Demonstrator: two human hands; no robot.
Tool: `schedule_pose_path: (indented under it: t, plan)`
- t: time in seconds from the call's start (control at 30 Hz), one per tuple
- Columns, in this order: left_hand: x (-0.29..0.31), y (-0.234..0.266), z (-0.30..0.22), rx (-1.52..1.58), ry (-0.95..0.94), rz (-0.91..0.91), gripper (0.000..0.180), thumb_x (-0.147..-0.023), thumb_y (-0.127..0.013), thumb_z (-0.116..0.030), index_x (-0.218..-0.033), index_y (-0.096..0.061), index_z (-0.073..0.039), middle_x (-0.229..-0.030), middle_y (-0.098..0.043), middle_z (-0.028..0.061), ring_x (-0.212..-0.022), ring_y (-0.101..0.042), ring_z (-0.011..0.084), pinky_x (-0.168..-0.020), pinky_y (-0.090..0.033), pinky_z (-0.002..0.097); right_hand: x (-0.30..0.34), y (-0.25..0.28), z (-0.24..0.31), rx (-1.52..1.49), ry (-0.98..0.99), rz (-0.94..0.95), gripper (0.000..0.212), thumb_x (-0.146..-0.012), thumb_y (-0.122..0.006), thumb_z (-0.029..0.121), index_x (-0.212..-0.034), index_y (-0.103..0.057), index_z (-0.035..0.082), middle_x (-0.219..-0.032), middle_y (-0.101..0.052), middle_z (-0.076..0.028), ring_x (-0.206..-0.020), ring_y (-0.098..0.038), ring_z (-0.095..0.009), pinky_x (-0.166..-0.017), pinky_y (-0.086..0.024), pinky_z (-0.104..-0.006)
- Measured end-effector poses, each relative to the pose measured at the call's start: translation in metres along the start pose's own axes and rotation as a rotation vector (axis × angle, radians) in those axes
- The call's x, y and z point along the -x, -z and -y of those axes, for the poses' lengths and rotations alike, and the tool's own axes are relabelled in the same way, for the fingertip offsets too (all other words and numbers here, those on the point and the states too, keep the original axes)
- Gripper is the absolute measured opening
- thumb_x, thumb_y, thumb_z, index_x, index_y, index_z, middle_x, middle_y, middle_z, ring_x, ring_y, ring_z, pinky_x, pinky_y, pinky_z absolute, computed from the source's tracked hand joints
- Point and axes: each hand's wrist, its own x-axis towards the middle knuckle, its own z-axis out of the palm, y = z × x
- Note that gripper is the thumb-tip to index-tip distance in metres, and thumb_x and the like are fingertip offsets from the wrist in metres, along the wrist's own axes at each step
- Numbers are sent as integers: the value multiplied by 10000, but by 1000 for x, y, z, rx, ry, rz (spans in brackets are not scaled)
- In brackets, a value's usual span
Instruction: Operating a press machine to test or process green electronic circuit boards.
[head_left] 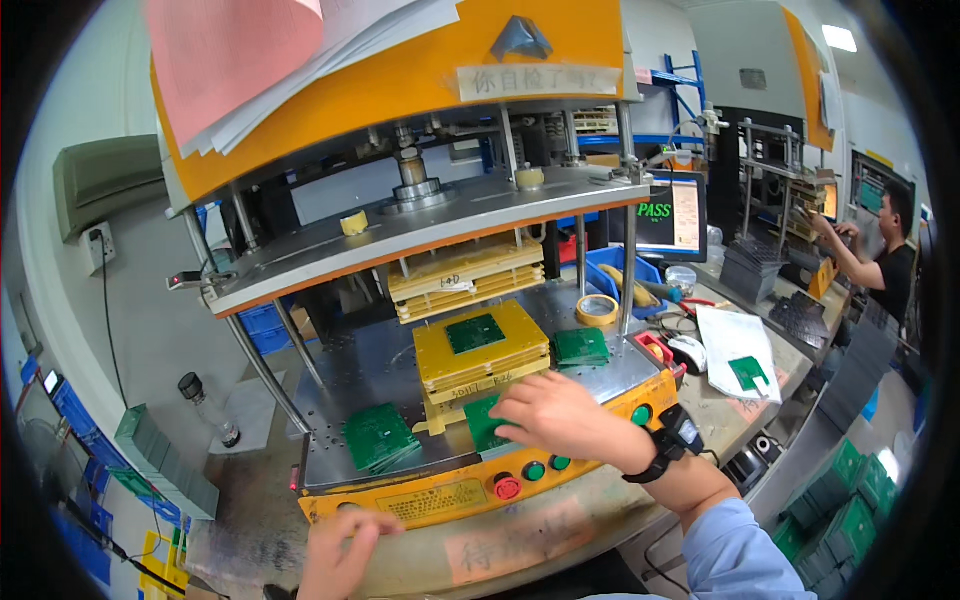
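Observation:
My right hand (556, 415) reaches over the front of a press bed, fingers curled at the right edge of a green circuit board (482, 424). The fingertips seem closed on that edge, though they partly hide it. Just behind stands a yellow test fixture (433, 352) with another green circuit board (475, 334) lying flat on its top plate. My left hand (347, 548) is low in front of the press, holding nothing, its fingers bent and apart. Nearest to it on the bed is a stack of green circuit boards (379, 437); a smaller stack (581, 347) lies right of the fixture.
Overhead hang the press plate (440, 225) and a yellow upper fixture (468, 275), between metal posts (628, 265). Buttons (508, 486) line the front edge. Tape (597, 310), a mouse (687, 352) and a monitor (672, 215) are rightward. Another person (885, 255) works at far right.

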Motion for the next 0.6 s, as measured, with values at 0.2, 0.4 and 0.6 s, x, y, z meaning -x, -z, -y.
schedule_pose_path:
  t: [0.2,0.4,0.6]
  plan:
    - [-143,-51,-5,-467,-485,-129,179,-957,-585,-162,-1047,-664,-28,-1080,-685,133,-1041,-626,311,-918,-475,387,14,-44,-15,10,52,41,192,-836,-700,291,-815,-628,114,-832,-590,-25,-841,-616,-214,-720,-495,-335]
    - [-262,-94,31,-852,-227,-269,529,-909,-622,-502,-1271,-628,-116,-1300,-605,156,-1253,-510,365,-1033,-427,482,21,-47,-16,-47,92,11,195,-815,-708,272,-814,-619,99,-833,-574,-23,-846,-596,-210,-707,-496,-325]
    - [-325,-67,46,-845,-380,88,821,-806,-681,-646,-1411,-528,-113,-1438,-512,185,-1379,-409,370,-1131,-331,468,20,-48,-17,-112,94,-10,190,-809,-708,262,-804,-617,96,-833,-572,-29,-837,-590,-215,-709,-497,-326]
